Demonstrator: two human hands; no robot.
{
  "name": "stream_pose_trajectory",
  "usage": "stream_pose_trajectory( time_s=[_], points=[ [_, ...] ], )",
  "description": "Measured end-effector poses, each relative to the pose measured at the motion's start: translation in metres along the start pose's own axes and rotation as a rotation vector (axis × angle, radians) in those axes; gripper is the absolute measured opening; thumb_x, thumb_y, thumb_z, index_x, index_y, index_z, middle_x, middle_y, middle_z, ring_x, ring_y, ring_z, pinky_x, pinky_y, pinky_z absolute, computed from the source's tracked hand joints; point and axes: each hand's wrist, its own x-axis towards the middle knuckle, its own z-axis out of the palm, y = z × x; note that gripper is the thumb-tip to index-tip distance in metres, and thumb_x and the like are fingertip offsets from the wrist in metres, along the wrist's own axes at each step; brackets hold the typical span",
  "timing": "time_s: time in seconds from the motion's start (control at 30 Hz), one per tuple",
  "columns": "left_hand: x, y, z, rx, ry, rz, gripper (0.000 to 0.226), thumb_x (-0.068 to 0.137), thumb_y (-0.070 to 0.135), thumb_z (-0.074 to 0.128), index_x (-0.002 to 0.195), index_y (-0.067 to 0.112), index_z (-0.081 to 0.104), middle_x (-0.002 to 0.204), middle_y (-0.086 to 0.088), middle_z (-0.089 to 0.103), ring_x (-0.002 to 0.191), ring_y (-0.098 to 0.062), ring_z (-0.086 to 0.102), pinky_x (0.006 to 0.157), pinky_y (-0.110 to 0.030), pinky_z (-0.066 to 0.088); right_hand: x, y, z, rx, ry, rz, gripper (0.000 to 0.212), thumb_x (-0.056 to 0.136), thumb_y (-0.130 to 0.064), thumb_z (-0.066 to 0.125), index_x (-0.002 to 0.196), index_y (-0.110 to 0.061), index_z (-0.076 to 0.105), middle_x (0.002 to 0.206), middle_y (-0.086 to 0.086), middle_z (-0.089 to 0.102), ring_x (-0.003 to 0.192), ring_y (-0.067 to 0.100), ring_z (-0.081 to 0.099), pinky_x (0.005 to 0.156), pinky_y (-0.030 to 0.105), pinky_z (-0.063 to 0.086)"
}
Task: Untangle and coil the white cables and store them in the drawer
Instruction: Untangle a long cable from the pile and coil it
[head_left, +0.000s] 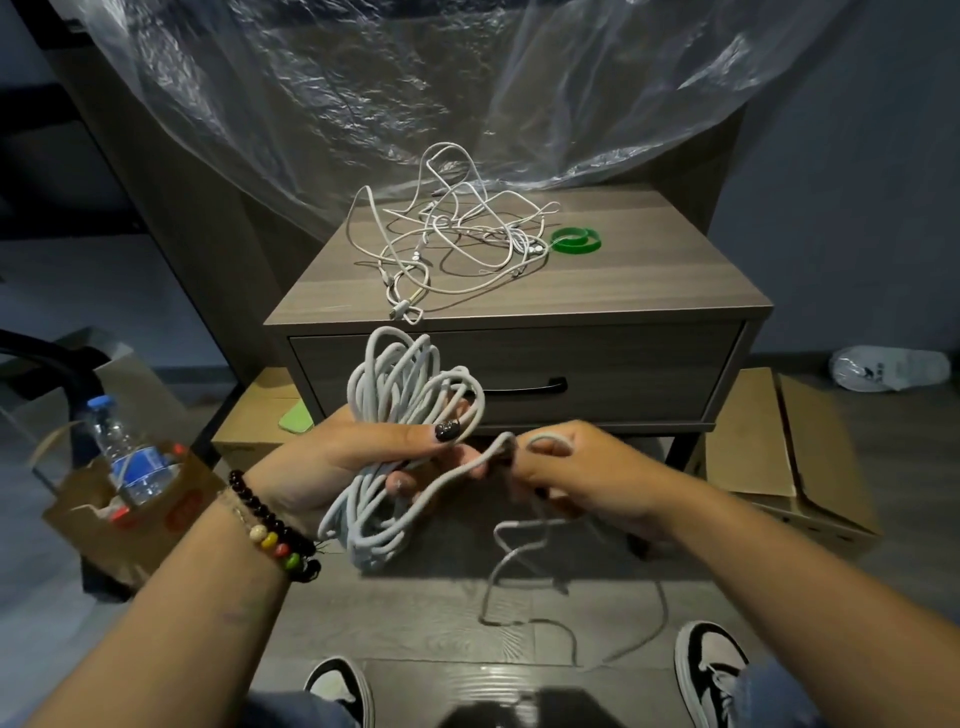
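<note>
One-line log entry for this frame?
left hand grips coiled white cable | right hand pinches its loose end | tangled white cables on grey wooden nightstand | drawer closed

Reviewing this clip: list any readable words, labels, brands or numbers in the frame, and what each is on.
None can be read.
Blue label on the clear plastic water bottle: print too blurred.
Red marks on the brown paper bag: illegible.
Dark mark on the white plastic bag lying on the floor: too small.

Matt wood-grain nightstand (597, 291), crinkled glossy plastic sheet (363, 78) behind
</note>
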Motion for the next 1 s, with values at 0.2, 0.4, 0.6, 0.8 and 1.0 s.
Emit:
stream_pose_trajectory(
  time_s=[0.2, 0.4, 0.6, 0.8, 1.0],
  points=[
    [0.004, 0.005, -0.003, 0.153, 0.672, 0.207, 0.039, 0.054, 0.019, 0.086, 0.088, 0.011, 0.069, 0.064, -0.003, 0.065, 0.052, -0.01, 0.062, 0.052, -0.023, 0.054, -0.017, 0.003, -0.043, -0.003, 0.146, -0.071, 0.042, 0.067, -0.052, 0.075, 0.06, -0.015, 0.056, 0.055, 0.004, 0.04, 0.053, 0.016, 0.034, 0.052, 0.028, 0.03],
    [0.017, 0.001, -0.008, 0.194, 1.195, 0.41, 0.02, 0.075, 0.008, 0.078, 0.092, 0.014, 0.069, 0.087, -0.001, 0.07, 0.08, -0.014, 0.065, 0.075, -0.03, 0.056, -0.033, -0.003, -0.044, -0.098, -0.003, -0.126, 0.056, 0.064, -0.074, 0.067, 0.053, -0.02, 0.059, 0.063, 0.026, 0.046, 0.057, 0.029, 0.034, 0.055, 0.034, 0.031],
    [0.026, 0.003, 0.0, -0.039, 1.184, 0.528, 0.011, 0.079, 0.005, 0.073, 0.089, 0.008, 0.072, 0.072, 0.002, 0.069, 0.062, -0.007, 0.064, 0.063, -0.021, 0.056, -0.036, -0.013, -0.023, -0.16, -0.097, -0.098, 0.041, 0.079, -0.044, 0.058, 0.055, -0.01, 0.061, 0.057, 0.01, 0.054, 0.056, 0.02, 0.045, 0.059, 0.021, 0.04],
    [0.033, 0.01, 0.002, -0.451, 0.813, 0.555, 0.015, 0.099, 0.019, 0.047, 0.095, 0.012, 0.06, 0.087, -0.001, 0.074, 0.082, -0.01, 0.071, 0.078, -0.028, 0.058, -0.026, -0.017, -0.009, -0.092, -0.179, 0.039, 0.025, 0.093, -0.007, 0.055, 0.072, 0.006, 0.062, 0.059, 0.009, 0.06, 0.054, 0.011, 0.053, 0.058, 0.014, 0.041],
    [0.022, 0.013, -0.002, -0.609, 0.622, 0.531, 0.036, 0.096, 0.031, 0.048, 0.062, 0.018, 0.05, 0.045, 0.01, 0.046, 0.04, -0.002, 0.049, 0.053, -0.016, 0.052, -0.009, -0.009, -0.01, -0.414, 0.0, 0.136, 0.02, 0.089, -0.024, 0.064, 0.075, -0.014, 0.075, 0.05, -0.004, 0.05, 0.046, 0.007, 0.041, 0.048, 0.022, 0.035]
  ],
)
